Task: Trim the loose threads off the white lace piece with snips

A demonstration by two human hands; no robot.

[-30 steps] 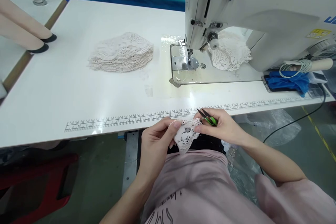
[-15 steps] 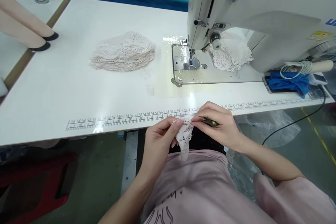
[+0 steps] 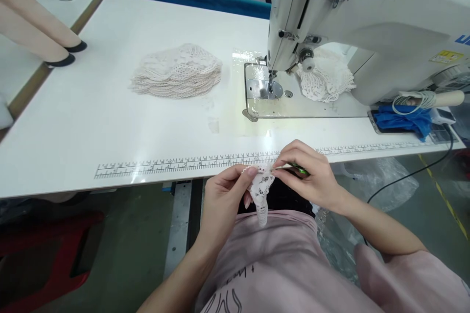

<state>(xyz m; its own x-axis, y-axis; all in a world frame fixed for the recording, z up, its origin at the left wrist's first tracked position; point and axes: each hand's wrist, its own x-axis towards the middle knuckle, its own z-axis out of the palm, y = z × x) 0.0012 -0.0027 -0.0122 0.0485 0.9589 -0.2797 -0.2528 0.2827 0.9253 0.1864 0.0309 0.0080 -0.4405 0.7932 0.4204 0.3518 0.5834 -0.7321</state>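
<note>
A small piece of white openwork lace [image 3: 261,190] hangs down in front of my lap, just off the table's front edge. My left hand [image 3: 231,190] is closed on its upper left edge, thumb pressed over the fingers. At the lace's upper right edge, my right hand [image 3: 306,168] is closed in a pinch. A slim green tool [image 3: 301,170] lies in that right hand, its thin end pointing at the lace; its kind is too small to make out. Whether the right fingertips also grip the lace cannot be told.
A stack of lace pieces [image 3: 178,72] lies on the white table [image 3: 110,127]. More lace [image 3: 326,77] is heaped under the sewing machine [image 3: 352,14]. A printed ruler [image 3: 183,164] follows the front edge. Blue cloth [image 3: 404,120] covers a phone at the right.
The whole view has shifted slightly. Both hands keep their hold at the lace, and the green tool has tilted a little in my right hand.
</note>
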